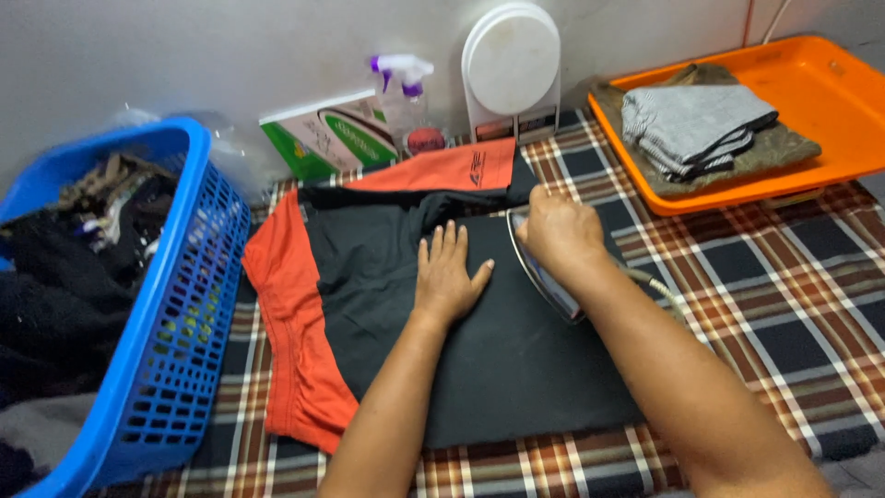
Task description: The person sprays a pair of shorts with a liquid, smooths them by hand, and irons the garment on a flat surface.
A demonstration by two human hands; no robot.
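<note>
A black and orange garment point(369, 277) lies spread flat on a plaid cloth point(756, 277). My left hand point(447, 272) rests palm down on its black part, fingers apart, pressing it flat. My right hand point(558, 231) grips the handle of a clothes iron point(544, 277), whose metal soleplate shows tilted on edge just right of my left hand. A cord trails from the iron along my right forearm.
A blue laundry basket point(175, 304) full of dark clothes stands at the left. An orange tray point(811, 111) with folded garments sits at the back right. Against the wall stand a spray bottle point(403, 92), a green and white box point(323, 134) and a white round stand point(512, 65).
</note>
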